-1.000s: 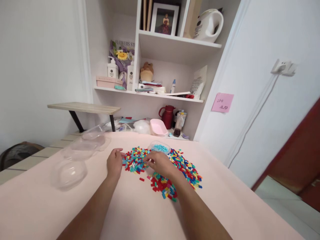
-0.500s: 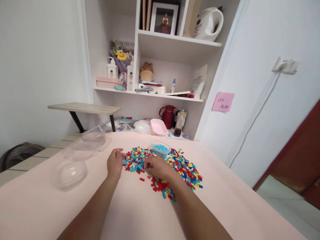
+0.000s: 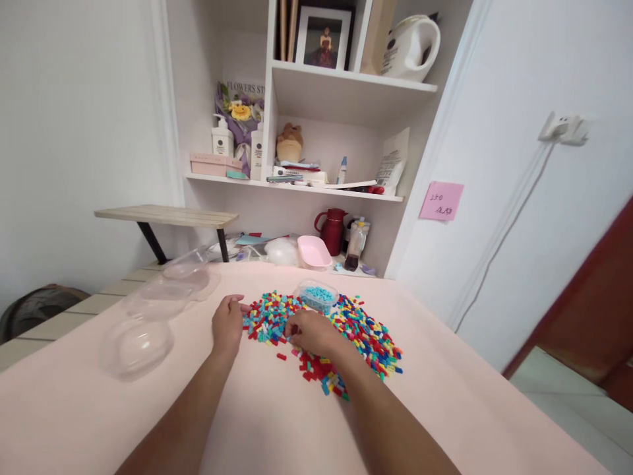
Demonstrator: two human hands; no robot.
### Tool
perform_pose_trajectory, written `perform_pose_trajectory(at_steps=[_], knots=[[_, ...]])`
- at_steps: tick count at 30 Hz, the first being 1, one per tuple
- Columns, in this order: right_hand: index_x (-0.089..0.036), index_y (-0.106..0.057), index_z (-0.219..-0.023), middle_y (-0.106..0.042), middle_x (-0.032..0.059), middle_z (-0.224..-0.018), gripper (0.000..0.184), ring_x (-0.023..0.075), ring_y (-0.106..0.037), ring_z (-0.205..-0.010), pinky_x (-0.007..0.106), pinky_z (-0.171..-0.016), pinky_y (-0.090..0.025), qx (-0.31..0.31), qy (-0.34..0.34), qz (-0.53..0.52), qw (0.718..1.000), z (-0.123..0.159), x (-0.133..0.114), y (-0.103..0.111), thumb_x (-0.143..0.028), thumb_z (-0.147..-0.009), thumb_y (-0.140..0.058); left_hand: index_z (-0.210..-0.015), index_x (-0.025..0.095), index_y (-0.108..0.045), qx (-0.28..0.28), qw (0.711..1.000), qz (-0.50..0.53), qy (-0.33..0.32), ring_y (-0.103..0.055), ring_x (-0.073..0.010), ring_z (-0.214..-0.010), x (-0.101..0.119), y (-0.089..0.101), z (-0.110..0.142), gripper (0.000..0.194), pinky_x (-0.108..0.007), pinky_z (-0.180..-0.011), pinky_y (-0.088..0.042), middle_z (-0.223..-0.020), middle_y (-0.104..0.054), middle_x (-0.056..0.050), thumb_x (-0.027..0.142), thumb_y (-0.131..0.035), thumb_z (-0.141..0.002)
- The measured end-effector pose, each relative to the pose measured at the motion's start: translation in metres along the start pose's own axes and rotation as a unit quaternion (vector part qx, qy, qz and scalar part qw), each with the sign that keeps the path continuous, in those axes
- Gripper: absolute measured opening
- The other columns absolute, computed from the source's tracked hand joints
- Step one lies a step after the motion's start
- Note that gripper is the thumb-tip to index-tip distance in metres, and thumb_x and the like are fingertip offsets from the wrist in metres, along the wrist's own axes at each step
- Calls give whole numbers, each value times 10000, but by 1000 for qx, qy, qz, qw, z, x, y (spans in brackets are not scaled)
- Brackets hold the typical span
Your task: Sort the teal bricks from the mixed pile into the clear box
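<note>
Pink tabletop (image 3: 190, 353) between left hand (image 3: 227, 323) and tubs (image 3: 141, 344)

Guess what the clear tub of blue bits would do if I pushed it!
The clear tub looks like thin plastic, so its sides may bend. It's low and wide, so it probably won't tip easily. Its top looks open, so blue bits might spill.

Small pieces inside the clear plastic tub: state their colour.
The small pieces are light blue, seen best in the head view.
</note>
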State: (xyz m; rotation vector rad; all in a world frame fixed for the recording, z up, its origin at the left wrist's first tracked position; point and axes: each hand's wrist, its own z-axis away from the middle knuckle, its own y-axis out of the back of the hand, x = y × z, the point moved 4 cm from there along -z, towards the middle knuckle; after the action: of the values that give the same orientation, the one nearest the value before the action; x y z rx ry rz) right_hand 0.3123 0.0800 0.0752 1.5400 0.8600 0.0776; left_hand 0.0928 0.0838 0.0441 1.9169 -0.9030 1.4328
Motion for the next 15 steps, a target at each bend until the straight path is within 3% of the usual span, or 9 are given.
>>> perform_pose_trajectory(at_steps=[5, 10, 15], knots=[[-248, -712, -813, -705, -32, -723, 147, 141, -648, -650, 215, -592, -407, 116, -50, -69, 990, -3, 24, 21, -182, -752, -597, -897, 242, -632, 1, 1000, -7, 8, -675, -191, -686, 1, 1, 0, 250, -335, -679, -518, -673, -703, 6, 312, -411, -807], [-200, -675, -1006, -711, 19, -775, 311, 159, -658, -563, 259, -572, -484, 295, -142, -132, 936, 3, 70, 52, -313, -862, -424, -893, 240, -632, -5, 1000, -6, 14, -675, -198, -679, 4, 0, 0, 242, -341, -670, -512, -675, -704, 2, 312, -423, -794], [-186, -690, -1021, -734, 45, -841, 343, 173, -680, -581, 288, -598, -531, 349, -155, -173, 908, 8, 91, 57, -349, -832, -455, -876, 240, -628, -4, 1000, -1, 20, -673, -204, -676, 4, 0, -2, 234, -346, -672, -511, -664, -699, -1, 309, -428, -776]])
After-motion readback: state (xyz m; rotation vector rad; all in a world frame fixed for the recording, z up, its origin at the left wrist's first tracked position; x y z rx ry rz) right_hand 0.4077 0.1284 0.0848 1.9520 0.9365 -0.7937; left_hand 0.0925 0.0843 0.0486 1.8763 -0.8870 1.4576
